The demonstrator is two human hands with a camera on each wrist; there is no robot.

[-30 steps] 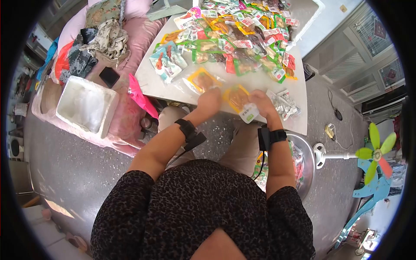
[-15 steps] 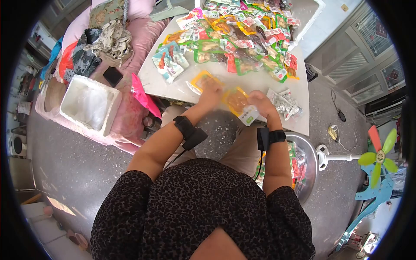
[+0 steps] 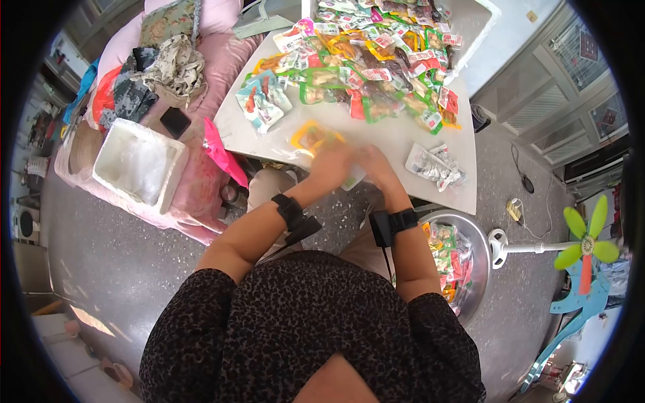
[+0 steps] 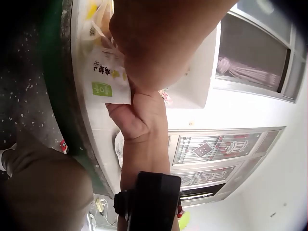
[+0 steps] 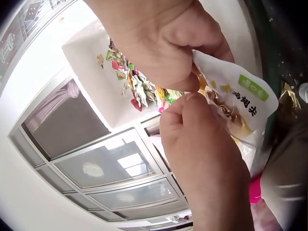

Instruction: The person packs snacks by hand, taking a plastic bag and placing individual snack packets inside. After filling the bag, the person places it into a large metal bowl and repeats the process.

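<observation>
Between my two hands is a snack packet (image 5: pixel 248 98) with a white label end, a green patch and a clear part showing brown food. My right hand (image 3: pixel 377 168) pinches it near the label, thumb and fingers curled in the right wrist view. Bent fingers of my left hand (image 5: pixel 204 144) pinch the packet's edge right beside the right fingertips. From the left wrist side, the label (image 4: pixel 103 79) hangs out below the hands. Another yellow-edged packet (image 3: pixel 308 136) lies on the table just beyond my left hand, which partly covers it.
A pile of packets (image 3: pixel 376 74) covers the table's far side, partly in a white foam box (image 3: pixel 480 40). Silvery packets (image 3: pixel 435 164) lie right. A metal basin (image 3: pixel 480 282) of packets stands below right; a foam box (image 3: pixel 138 161) sits on the bed at left.
My right hand has moved left with its packet until it meets my left hand. The left hand has shifted slightly right and nearer, off the other yellow-edged packet.
</observation>
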